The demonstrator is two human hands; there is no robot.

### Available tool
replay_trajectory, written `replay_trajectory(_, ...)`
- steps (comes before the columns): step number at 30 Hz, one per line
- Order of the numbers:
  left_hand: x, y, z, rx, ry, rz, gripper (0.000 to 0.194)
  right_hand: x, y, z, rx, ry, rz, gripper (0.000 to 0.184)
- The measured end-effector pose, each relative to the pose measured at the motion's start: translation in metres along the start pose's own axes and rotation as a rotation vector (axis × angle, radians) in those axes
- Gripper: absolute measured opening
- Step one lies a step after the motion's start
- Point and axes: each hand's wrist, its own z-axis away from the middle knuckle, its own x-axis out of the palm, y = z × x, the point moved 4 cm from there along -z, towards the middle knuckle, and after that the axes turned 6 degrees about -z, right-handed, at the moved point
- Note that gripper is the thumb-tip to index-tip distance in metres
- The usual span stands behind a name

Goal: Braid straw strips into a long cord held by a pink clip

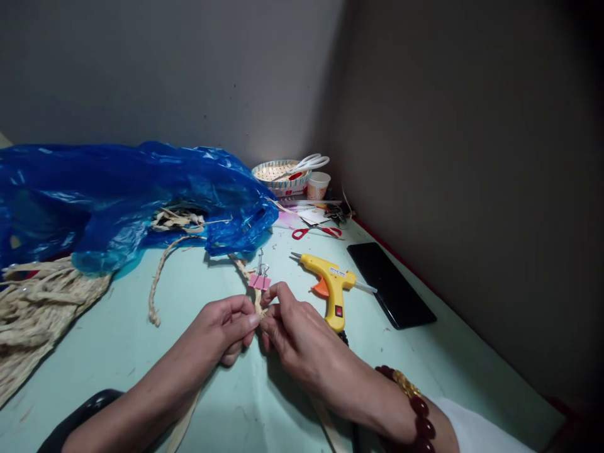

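Note:
Between my two hands runs a pale braided straw cord [258, 301], pinched close to its lower end. My left hand [229, 327] grips it from the left with thumb and fingers pressed together. From the other side my right hand [290, 324] pinches the cord, its fingertips almost touching the left thumb. A pink binder clip [259, 281] is clamped on the cord just above the fingers. Beyond the clip the cord runs up toward a blue plastic bag. Loose pale strands hang below both hands toward the near edge.
The blue plastic bag [141, 182] holds more straw. A straw bundle [42, 308] lies left, a twisted cord piece [158, 283] nearer. At right are a yellow glue gun [333, 283] and black phone [391, 283]. Red scissors [316, 233], a basket [268, 171] and paper cup [319, 184] sit behind.

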Motion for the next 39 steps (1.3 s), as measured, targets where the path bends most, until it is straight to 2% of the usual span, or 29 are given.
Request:
replay_trajectory(4,-0.002,0.007,0.001,0.06,0.102,-0.199,0.023,-0.008,-0.002,0.001,-0.018,-0.053,0.123,0.009)
replay_trajectory(7,-0.004,0.007,0.004,0.032,0.136,-0.237,0.025,-0.015,-0.002,0.001,-0.024,-0.068,0.258,0.02)
replay_trajectory(10,-0.005,0.005,0.005,0.017,0.153,-0.265,0.025,-0.018,-0.004,0.001,-0.041,-0.028,0.315,0.025)
replay_trajectory(14,-0.003,0.003,0.005,0.043,0.177,-0.36,0.027,-0.01,-0.008,0.006,-0.047,0.043,0.366,0.025)
replay_trajectory(17,-0.001,0.004,0.006,0.086,0.224,-0.4,0.03,0.001,-0.014,0.012,-0.182,0.141,0.476,0.017)
replay_trajectory(19,0.001,0.004,0.005,0.087,0.208,-0.322,0.03,0.009,-0.019,0.017,-0.312,0.17,0.572,0.009)
replay_trajectory(24,0.003,-0.001,0.001,0.053,0.104,-0.09,0.023,0.026,-0.026,0.024,-0.594,0.15,0.811,0.02)
replay_trajectory(28,0.004,-0.007,-0.002,0.008,0.029,0.002,0.027,0.035,-0.026,0.026,-0.705,0.166,0.956,0.021)
replay_trajectory(32,0.004,-0.01,0.0,0.01,-0.008,0.057,0.03,0.041,-0.025,0.025,-0.717,0.131,0.999,0.026)
replay_trajectory(34,0.002,-0.008,0.002,0.061,0.02,0.043,0.027,0.036,-0.027,0.024,-0.693,0.136,0.926,0.024)
replay_trajectory(37,0.0,-0.004,0.007,0.098,0.063,-0.006,0.023,0.016,-0.027,0.019,-0.469,0.194,0.7,0.011)
replay_trajectory(39,0.001,-0.003,0.008,0.083,0.071,-0.008,0.024,0.001,-0.021,0.015,-0.267,0.198,0.494,0.011)
